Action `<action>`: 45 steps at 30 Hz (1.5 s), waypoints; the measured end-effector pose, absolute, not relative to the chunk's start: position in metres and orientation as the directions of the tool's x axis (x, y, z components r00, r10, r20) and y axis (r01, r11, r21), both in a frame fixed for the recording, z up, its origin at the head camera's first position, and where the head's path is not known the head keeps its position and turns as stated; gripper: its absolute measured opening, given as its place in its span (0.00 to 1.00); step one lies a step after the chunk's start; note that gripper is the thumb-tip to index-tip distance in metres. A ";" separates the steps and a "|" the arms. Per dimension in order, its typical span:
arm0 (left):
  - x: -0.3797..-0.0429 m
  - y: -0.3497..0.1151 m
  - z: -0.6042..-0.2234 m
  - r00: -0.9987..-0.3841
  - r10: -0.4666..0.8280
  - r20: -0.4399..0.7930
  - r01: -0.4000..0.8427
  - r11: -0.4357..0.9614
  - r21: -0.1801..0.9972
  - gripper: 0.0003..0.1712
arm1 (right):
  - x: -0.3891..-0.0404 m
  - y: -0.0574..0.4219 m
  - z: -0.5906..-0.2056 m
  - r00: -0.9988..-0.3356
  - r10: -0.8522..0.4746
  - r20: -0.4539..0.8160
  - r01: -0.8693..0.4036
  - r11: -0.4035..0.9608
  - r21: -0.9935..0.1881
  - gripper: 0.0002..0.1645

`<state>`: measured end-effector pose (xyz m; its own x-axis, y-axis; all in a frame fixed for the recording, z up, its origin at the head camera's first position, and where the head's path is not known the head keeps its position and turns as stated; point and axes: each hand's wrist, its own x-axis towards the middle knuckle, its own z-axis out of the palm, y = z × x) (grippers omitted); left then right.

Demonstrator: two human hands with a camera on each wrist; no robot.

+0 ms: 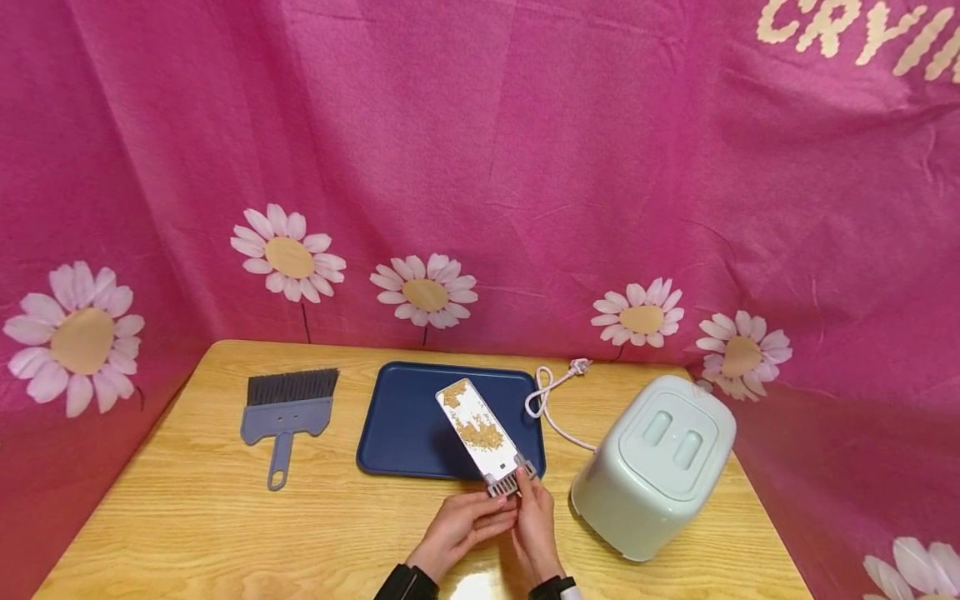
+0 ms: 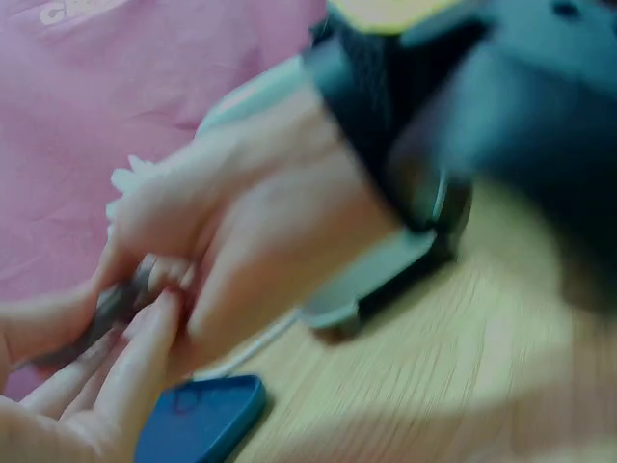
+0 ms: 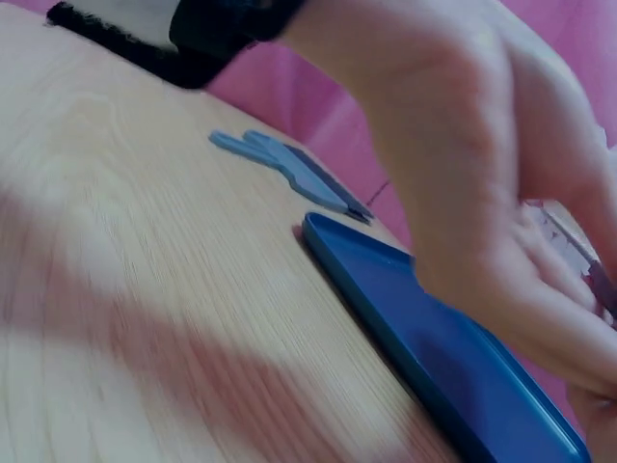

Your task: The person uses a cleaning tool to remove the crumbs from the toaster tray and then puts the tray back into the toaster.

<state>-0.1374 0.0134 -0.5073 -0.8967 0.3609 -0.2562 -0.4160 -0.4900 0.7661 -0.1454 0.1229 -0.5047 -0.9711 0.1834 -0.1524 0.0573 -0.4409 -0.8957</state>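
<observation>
1. Nearest the camera, at the bottom centre of the frame, two hands reach in with black bands at the wrists. The left hand (image 1: 467, 533) pinches the grey slotted end of a small metal tray, thumb above and fingers beneath.
2. The right hand (image 1: 536, 525) grips the other corner of that same end, its thumb laid on top and its other fingers behind.
3. The small metal tray (image 1: 492, 461) is just below the middle of the frame, slanting toward the upper left, held above a larger tray. Brown crumbs (image 1: 482, 435) lie on it, one patch at its far end and a larger one around its middle.
4. The blue tray (image 1: 397, 429) lies flat beneath, with a dark shadow on its surface.
5. To the right of centre, a pale green toaster (image 1: 641, 492) stands with a two-slotted lid on top. Its white cord (image 1: 567, 435) loops toward the blue tray's right edge and ends in a plug (image 1: 579, 367).
6. Left of centre, a grey brush (image 1: 287, 418) lies flat, dark bristles toward the top of the frame.
7. All rest on a wooden table (image 1: 172, 517); behind, filling the upper frame, hangs a pink cloth (image 1: 480, 150) printed with daisies and, at upper right, pale letters.
</observation>
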 end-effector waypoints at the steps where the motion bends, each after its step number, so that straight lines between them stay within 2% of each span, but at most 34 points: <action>1: -0.138 0.008 -0.508 -0.892 0.376 -0.250 -0.416 -0.471 0.778 0.19 | -0.146 0.125 -0.505 -0.974 0.177 -0.140 0.046 -0.451 -0.891 0.26; 4: -0.143 -0.018 -0.510 -0.884 0.403 -0.237 -0.404 -0.402 0.822 0.21 | -0.149 0.136 -0.509 -0.983 0.158 -0.094 0.007 -0.481 -0.876 0.30; 7: -0.151 -0.051 -0.511 -0.914 0.328 -0.239 -0.348 -0.329 0.878 0.22 | -0.152 0.150 -0.520 -0.986 0.160 -0.042 -0.043 -0.492 -0.869 0.29; 10: -0.161 -0.090 -0.512 -0.964 0.123 -0.237 -0.259 -0.220 0.940 0.17 | -0.153 0.162 -0.528 -0.981 0.187 -0.054 -0.042 -0.472 -0.880 0.23; 13: -0.169 -0.129 -0.509 -0.977 -0.177 -0.117 -0.136 0.099 0.986 0.09 | -0.151 0.170 -0.528 -0.970 0.225 -0.097 -0.019 -0.463 -0.886 0.19; 15: -0.172 -0.153 -0.507 -0.940 -0.340 -0.008 -0.132 0.345 0.929 0.08 | -0.148 0.172 -0.521 -0.954 0.256 -0.157 0.017 -0.475 -0.880 0.20; 16: -0.173 -0.162 -0.505 -0.910 -0.414 0.032 -0.169 0.438 0.883 0.10 | -0.148 0.174 -0.519 -0.947 0.267 -0.178 0.025 -0.490 -0.871 0.20; 17: -0.174 -0.171 -0.504 -0.883 -0.465 0.069 -0.204 0.513 0.834 0.13 | -0.147 0.175 -0.517 -0.938 0.277 -0.208 0.044 -0.500 -0.865 0.19; 19: -0.177 -0.185 -0.506 -0.847 -0.525 0.084 -0.274 0.567 0.777 0.21 | -0.147 0.178 -0.514 -0.927 0.285 -0.245 0.069 -0.510 -0.857 0.18; 22: -0.183 -0.199 -0.512 -0.848 -0.530 0.009 -0.363 0.592 0.720 0.35 | -0.148 0.180 -0.513 -0.918 0.288 -0.271 0.095 -0.507 -0.857 0.18; 25: -0.188 -0.207 -0.518 -0.872 -0.488 -0.049 -0.405 0.660 0.632 0.43 | -0.149 0.181 -0.513 -0.919 0.282 -0.275 0.110 -0.487 -0.867 0.18; 29: -0.193 -0.210 -0.521 -0.879 -0.471 -0.074 -0.436 0.730 0.526 0.37 | -0.149 0.181 -0.515 -0.919 0.279 -0.279 0.121 -0.474 -0.872 0.18; 32: -0.198 -0.210 -0.521 -0.878 -0.473 -0.072 -0.441 0.741 0.507 0.29 | -0.150 0.181 -0.516 -0.917 0.283 -0.282 0.122 -0.475 -0.872 0.19; 36: -0.212 -0.219 -0.532 -0.891 -0.439 -0.117 -0.433 0.743 0.510 0.26 | -0.151 0.182 -0.515 -0.917 0.287 -0.278 0.123 -0.459 -0.880 0.21; 38: -0.225 -0.232 -0.552 -0.896 -0.423 -0.134 -0.426 0.741 0.519 0.26 | -0.151 0.182 -0.515 -0.919 0.280 -0.279 0.132 -0.450 -0.883 0.22; 39: -0.226 -0.237 -0.556 -0.912 -0.392 -0.118 -0.390 0.746 0.539 0.26 | -0.152 0.182 -0.515 -0.920 0.275 -0.279 0.134 -0.447 -0.884 0.22; 41: -0.242 -0.259 -0.595 -0.935 -0.354 -0.024 -0.306 0.769 0.561 0.28 | -0.152 0.182 -0.515 -0.921 0.266 -0.283 0.140 -0.453 -0.880 0.22; 42: -0.246 -0.266 -0.603 -0.939 -0.342 -0.033 -0.297 0.761 0.577 0.28 | -0.152 0.183 -0.516 -0.923 0.260 -0.282 0.140 -0.456 -0.879 0.21; 45: -0.244 -0.273 -0.603 -0.948 -0.305 -0.086 -0.287 0.713 0.640 0.27 | -0.153 0.183 -0.515 -0.929 0.248 -0.276 0.131 -0.479 -0.868 0.19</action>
<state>-0.2439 -0.2731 -0.6032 -0.9485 -0.3050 -0.0858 -0.2872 0.7131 0.6396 -0.1530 0.1834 -0.5152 -0.9285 0.2479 -0.2763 0.1306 -0.4785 -0.8683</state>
